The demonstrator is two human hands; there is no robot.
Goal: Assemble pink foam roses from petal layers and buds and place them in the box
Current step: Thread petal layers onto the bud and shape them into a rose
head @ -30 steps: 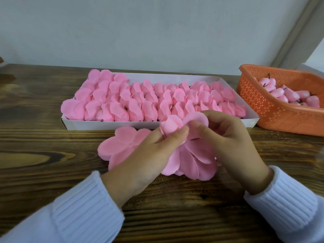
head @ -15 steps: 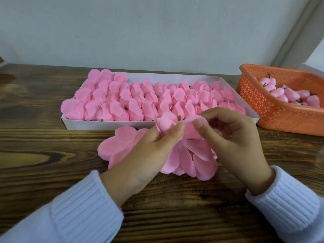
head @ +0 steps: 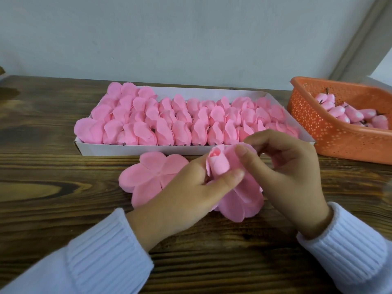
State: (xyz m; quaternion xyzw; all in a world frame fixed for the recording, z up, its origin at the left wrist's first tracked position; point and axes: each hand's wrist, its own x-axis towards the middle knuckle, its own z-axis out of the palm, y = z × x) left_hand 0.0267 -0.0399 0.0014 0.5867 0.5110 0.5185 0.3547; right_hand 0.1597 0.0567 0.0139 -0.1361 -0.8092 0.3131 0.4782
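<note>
Centre frame: L hand (head: 186, 187) pinches bud (head: 219, 165), R hand (head: 290, 172) pinches petal layer (head: 239, 202) round it; risk: foam may tear if pulled hard.

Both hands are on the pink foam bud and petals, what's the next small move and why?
Probably the right hand folds the petal it pinches up against the pink foam bud. The left hand pinches that bud, only partly wrapped, and the other pink foam petals hang open below.

One white box (head: 135, 150), one orange basket (head: 331, 134), one flat petal layer (head: 152, 172), one unfinished rose (head: 219, 165)
</note>
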